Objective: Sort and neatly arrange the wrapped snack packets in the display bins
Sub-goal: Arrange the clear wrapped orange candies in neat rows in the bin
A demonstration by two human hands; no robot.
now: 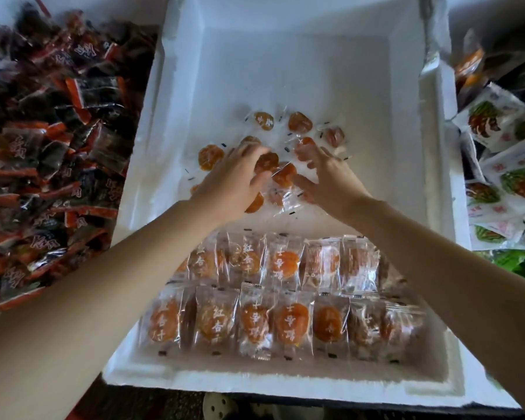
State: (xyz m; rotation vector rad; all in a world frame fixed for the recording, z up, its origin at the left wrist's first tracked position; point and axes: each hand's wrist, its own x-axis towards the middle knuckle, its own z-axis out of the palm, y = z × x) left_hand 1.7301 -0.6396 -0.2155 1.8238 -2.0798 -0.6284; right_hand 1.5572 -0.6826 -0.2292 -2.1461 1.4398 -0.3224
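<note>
Two near rows (285,295) of packets line the bin (285,386), long axes near to far. Mid-bin, loose packets (300,122) lie every way. The left hand (234,183), palm down, grips some, and the right hand (328,177) rests spread-fingered on them.

Left hand (235,177) and right hand (329,177) touch loose packets (299,122) in the white foam bin (285,384)
</note>
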